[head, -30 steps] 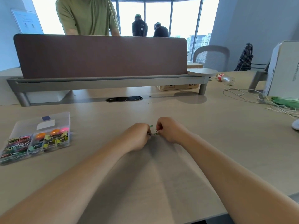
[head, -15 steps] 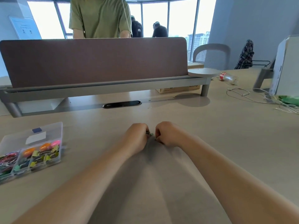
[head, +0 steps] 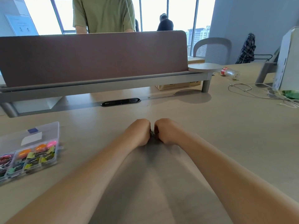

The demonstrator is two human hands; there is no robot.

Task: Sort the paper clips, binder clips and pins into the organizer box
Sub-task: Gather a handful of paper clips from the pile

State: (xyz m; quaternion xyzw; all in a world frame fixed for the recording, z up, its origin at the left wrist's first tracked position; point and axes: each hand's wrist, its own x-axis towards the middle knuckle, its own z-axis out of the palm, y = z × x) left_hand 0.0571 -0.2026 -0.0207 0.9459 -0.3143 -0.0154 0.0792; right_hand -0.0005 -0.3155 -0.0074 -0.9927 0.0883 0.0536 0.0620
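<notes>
place: office | evidence: desk divider (head: 93, 57); mesh chair (head: 212, 49); window wall (head: 181, 13)

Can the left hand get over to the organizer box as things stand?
Probably yes: bare desk lies between the left hand and the organizer box, though it and the right hand pinch a small clip.

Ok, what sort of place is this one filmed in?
Most likely a shared open-plan office: a long desk with a divider screen down its middle, a mesh chair beyond it, and tall windows looking out on city buildings.
</notes>
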